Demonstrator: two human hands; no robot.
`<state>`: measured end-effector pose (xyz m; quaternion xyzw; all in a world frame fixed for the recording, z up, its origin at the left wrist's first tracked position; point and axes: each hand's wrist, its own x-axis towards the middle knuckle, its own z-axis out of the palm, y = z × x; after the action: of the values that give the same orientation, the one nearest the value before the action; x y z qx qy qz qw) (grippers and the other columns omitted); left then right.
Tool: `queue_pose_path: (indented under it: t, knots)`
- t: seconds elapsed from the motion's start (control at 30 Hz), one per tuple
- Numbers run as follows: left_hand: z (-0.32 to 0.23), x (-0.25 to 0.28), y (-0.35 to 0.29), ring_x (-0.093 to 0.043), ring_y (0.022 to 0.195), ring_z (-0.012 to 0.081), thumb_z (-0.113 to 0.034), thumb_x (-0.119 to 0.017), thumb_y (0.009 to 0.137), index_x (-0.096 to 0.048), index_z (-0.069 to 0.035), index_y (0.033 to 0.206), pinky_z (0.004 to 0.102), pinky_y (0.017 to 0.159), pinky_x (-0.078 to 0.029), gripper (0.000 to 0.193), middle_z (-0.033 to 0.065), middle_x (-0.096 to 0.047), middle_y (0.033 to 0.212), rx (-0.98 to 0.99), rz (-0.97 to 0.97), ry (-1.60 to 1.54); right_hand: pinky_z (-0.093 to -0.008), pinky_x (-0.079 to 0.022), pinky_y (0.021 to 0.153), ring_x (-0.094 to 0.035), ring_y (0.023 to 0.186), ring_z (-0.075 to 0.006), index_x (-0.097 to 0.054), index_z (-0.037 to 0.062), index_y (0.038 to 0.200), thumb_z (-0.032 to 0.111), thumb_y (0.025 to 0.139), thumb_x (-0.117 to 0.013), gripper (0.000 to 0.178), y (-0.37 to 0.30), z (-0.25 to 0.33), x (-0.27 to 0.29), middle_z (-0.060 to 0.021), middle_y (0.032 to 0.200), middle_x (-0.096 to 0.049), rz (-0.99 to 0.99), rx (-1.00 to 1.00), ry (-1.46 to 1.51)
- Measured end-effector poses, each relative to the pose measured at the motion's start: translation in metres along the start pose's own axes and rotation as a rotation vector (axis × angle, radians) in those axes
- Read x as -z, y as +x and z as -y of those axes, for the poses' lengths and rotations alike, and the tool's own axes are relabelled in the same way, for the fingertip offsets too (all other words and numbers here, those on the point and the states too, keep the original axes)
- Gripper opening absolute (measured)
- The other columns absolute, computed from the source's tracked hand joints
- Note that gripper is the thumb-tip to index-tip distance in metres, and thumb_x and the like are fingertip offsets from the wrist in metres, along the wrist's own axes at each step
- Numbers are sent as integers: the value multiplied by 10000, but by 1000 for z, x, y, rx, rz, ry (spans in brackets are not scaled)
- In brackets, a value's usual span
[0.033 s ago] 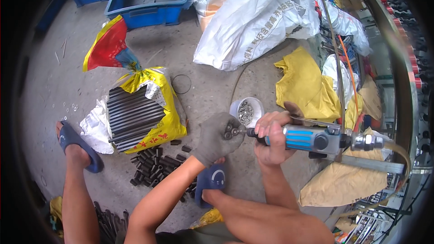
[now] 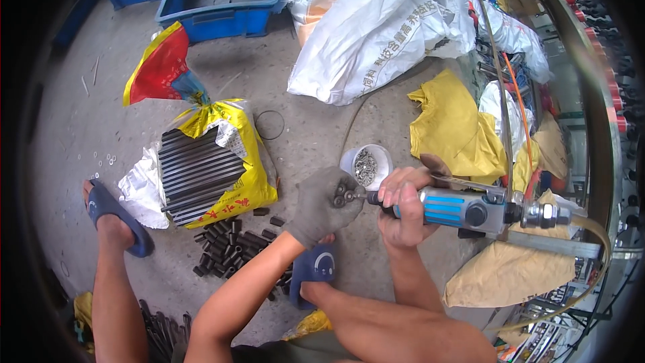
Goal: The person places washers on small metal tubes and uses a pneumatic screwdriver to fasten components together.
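Observation:
My left hand (image 2: 322, 208), in a grey glove, is closed around several short black tubes (image 2: 339, 200), their round ends facing right. In my right hand (image 2: 406, 205), which is bare, is a pneumatic die grinder (image 2: 450, 208) with a blue-ribbed body. Its tip meets the tube ends at the left hand; whether it sits inside one of them I cannot make out. Just beyond both hands stands a white tub (image 2: 385, 161) of small metal parts (image 2: 365, 168). Below and left of the gloved hand lies a loose pile of short black tubes (image 2: 225, 249).
A yellow bag (image 2: 259, 161) of long black rods (image 2: 198, 171) lies left. Blue crates (image 2: 222, 25) and a white sack (image 2: 376, 40) stand at the back. A yellow sack (image 2: 457, 124), a brown paper sack (image 2: 510, 272) and a curving air hose (image 2: 605, 249) are right.

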<state>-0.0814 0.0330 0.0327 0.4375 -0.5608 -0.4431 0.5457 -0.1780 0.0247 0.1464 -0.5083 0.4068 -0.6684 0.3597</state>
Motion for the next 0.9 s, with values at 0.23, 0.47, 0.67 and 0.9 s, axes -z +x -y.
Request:
queue_pose_path:
  t: [0.23,0.47,0.67,0.9]
  knots:
    - [-9,4,11,-636,650,293,-147,-812,695,-663,-79,865,385,624,-518,236,100,-639,712,60,45,31,-320,-494,579,-508,564,-146,-451,-36,1207,33,866,-588,374,-2,-1,-5,-59,703,-512,52,40,-3]
    - [-8,2,21,-633,582,217,-183,-837,745,-651,-58,854,354,583,-516,249,116,-656,689,101,145,54,-330,-474,569,-506,600,-170,-472,37,1159,17,867,-609,323,4,-1,0,-66,714,-519,-31,-123,7]
    - [26,-38,19,-522,631,100,-162,-800,775,-601,-22,794,317,569,-464,244,76,-550,626,107,102,-149,-310,-511,775,-588,816,-141,-529,15,1203,-3,908,-632,313,1,-24,32,-75,950,-600,33,-35,-197]
    - [17,-25,26,-579,733,132,-183,-751,818,-704,-39,981,320,679,-487,223,69,-652,792,162,171,-213,-292,-498,840,-612,892,-116,-630,12,976,42,890,-690,110,9,-9,28,-112,1005,-647,87,-42,-240]
